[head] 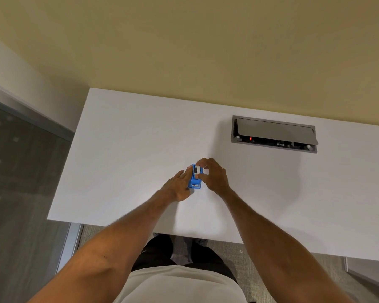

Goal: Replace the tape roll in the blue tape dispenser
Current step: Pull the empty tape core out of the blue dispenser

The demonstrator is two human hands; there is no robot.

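Head view. Left hand (177, 186) laid flat, fingers straight, bracing the left side of the blue tape dispenser (195, 183) at mid table (118, 149). Right hand (214, 176) pinching the round white tape roll (197, 170) at the dispenser's cradle. Probably seating or lifting the roll; cannot tell which. Calls next for a straight, level move on the hub. Boxy hard plastic, smooth matte tabletop, grey rectangular cable box (274, 134) far right.

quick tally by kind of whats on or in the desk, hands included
blue plastic tape dispenser: 1
white tape roll: 1
grey metal recessed cable box: 1
bare hands: 2, left hand and right hand
total: 5
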